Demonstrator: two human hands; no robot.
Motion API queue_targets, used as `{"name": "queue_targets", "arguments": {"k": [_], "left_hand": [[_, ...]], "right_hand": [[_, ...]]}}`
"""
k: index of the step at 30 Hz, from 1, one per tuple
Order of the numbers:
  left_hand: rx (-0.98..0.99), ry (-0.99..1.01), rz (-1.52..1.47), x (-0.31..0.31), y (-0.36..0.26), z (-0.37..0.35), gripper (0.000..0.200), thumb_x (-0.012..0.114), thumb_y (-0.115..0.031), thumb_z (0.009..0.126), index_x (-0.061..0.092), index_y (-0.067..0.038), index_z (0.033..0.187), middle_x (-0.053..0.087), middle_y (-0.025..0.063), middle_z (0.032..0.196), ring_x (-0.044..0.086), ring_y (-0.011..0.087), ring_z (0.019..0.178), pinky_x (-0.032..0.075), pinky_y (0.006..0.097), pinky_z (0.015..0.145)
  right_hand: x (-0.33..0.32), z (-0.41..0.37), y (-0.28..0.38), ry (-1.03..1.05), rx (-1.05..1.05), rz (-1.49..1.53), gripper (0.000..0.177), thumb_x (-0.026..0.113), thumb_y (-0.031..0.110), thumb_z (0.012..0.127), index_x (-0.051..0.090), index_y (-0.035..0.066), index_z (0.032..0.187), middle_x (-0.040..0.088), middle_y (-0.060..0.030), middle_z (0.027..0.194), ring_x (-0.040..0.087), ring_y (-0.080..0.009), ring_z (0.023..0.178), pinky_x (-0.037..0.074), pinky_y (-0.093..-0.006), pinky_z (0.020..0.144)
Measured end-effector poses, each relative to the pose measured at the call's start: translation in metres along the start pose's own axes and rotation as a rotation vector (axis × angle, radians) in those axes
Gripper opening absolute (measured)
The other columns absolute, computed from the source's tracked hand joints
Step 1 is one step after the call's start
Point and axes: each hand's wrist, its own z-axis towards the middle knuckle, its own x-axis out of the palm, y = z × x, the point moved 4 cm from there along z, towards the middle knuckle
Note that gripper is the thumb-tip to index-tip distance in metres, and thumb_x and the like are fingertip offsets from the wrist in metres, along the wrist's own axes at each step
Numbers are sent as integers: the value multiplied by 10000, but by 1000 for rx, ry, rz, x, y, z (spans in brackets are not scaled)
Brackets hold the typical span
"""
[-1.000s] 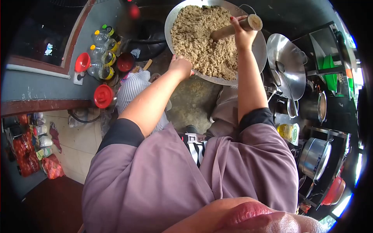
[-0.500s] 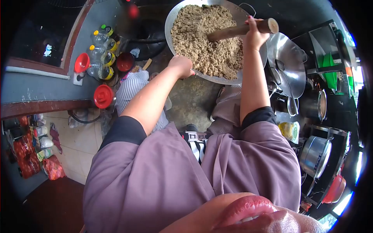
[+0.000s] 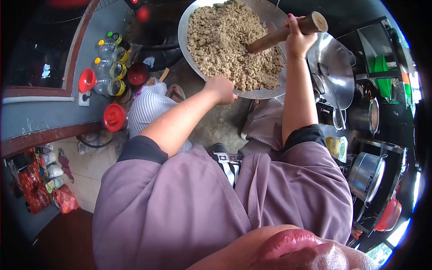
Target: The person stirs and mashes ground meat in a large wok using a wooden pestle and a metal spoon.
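Observation:
A large metal wok [image 3: 183, 38] full of crumbly brown ground food [image 3: 220, 42] fills the top middle of the view. My left hand [image 3: 219, 90] is closed on the wok's near rim. My right hand [image 3: 299, 41] is wrapped around a thick wooden pestle [image 3: 272, 39] near its upper end. The pestle leans over the wok, its lower end sunk in the brown food, so its tip is hidden.
A second wok [image 3: 335, 76] with a ladle stands on the right, near a steel pot [image 3: 366, 176] on a rack. Plastic bottles [image 3: 110, 67], a red funnel [image 3: 87, 80] and a red lid [image 3: 114, 117] are at the left. My knees [image 3: 150, 105] flank the floor below the wok.
The pestle's lower end and upper end have shifted slightly rightward, the upper end also going up. My left hand sits further right along the rim, and the wok appears a little further left.

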Motion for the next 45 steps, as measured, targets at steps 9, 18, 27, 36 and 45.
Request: {"name": "queue_targets", "arguments": {"k": [9, 18, 27, 36, 45], "left_hand": [[-36, 9, -88, 8, -9, 7, 375, 634, -432, 847, 734, -81, 932, 704, 136, 976, 662, 308, 974, 514, 420, 844], [-20, -26, -99, 10, -3, 6, 395, 636, -441, 843, 729, -68, 933, 701, 146, 959, 662, 316, 968, 515, 427, 844], [19, -39, -99, 13, -1, 4, 408, 654, -433, 824, 720, -44, 928, 701, 163, 943, 667, 332, 940, 524, 427, 816], [-43, -28, -151, 4, -1, 0, 403, 656, -427, 828, 722, -43, 930, 701, 151, 967, 668, 318, 956, 524, 418, 827], [-24, -12, -131, 3, 2, -1, 329, 625, -345, 815, 721, -78, 981, 698, 113, 1050, 664, 275, 1006, 525, 398, 843]], "right_hand": [[-18, 23, 71, 253, -407, -155, 154, 563, 154, 881, 612, 27, 808, 650, -109, 778, 627, -245, 758, 508, -373, 808], [25, 15, 74, 61, -141, 163, 138, 696, 103, 781, 609, -4, 788, 666, -122, 709, 643, -209, 621, 535, -321, 652], [57, -28, 4, 158, 85, 276, 129, 658, -25, 789, 547, 11, 845, 635, -120, 746, 638, -220, 671, 542, -391, 721], [9, 35, 142, 370, -50, 730, 85, 600, 110, 836, 621, 47, 889, 635, -93, 735, 630, -240, 684, 526, -396, 797], [49, 2, 34, -107, 28, 335, 87, 640, -29, 749, 557, -5, 764, 612, -118, 628, 620, -210, 594, 538, -357, 687]]}}
